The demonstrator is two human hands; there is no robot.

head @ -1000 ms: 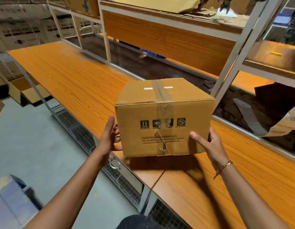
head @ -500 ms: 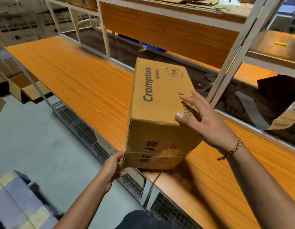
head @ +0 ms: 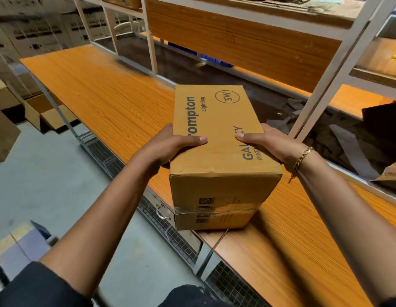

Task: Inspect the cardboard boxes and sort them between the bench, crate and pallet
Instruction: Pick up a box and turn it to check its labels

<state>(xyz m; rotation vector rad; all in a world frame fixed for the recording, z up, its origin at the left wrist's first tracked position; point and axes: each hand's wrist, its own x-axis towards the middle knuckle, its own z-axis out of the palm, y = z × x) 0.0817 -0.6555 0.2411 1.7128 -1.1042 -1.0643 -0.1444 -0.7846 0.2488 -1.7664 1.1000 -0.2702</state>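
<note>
Box (head: pixel 217 138) dead centre, over the bench (head: pixel 99 96) front edge, taped end facing me. Left hand (head: pixel 170 145) grips its left side, right hand (head: pixel 270 142) its right, thumbs on top. Rack post (head: pixel 321 94) at 2 o'clock, just behind the box. Open carton (head: pixel 50 116) on the floor at 9 o'clock, stacked cartons (head: pixel 37 34) at 11.

white metal shelf frame (head: pixel 314 107), wood-grain back panel (head: pixel 237 41) — grey floor (head: pixel 48 173), wire mesh (head: pixel 177 238)

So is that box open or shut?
Shut. Clear tape covers the flap seam on the near end of the cardboard box.
</note>
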